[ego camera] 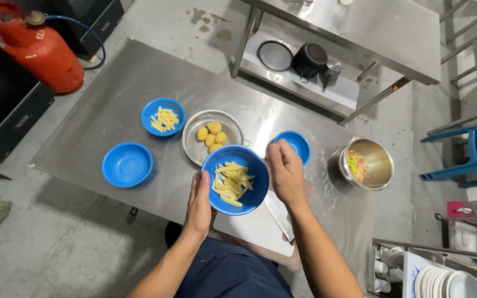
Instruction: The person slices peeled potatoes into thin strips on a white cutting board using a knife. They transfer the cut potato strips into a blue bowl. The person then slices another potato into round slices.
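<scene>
Plainly, the left hand (199, 205) cupped the blue bowl of potato sticks (235, 179) at its nine o'clock rim, holding it just above the bench (100, 105), while the right hand (285, 172) curled at three o'clock, though whether it actually gripped the rim I could not tell. The bowl looked like light, stiff, smooth plastic, best held by opposite rims and kept level, since the loose sticks would slide.

Steel table (111, 105) carries: empty blue bowl (127, 164) near left, blue bowl of potato sticks (163, 116) beyond it, metal bowl of peeled potatoes (212, 134) centre, small blue bowl (295, 144) right, steel pot (366, 164) far right, white cutting board (255, 230) with knife (280, 221) near edge
</scene>
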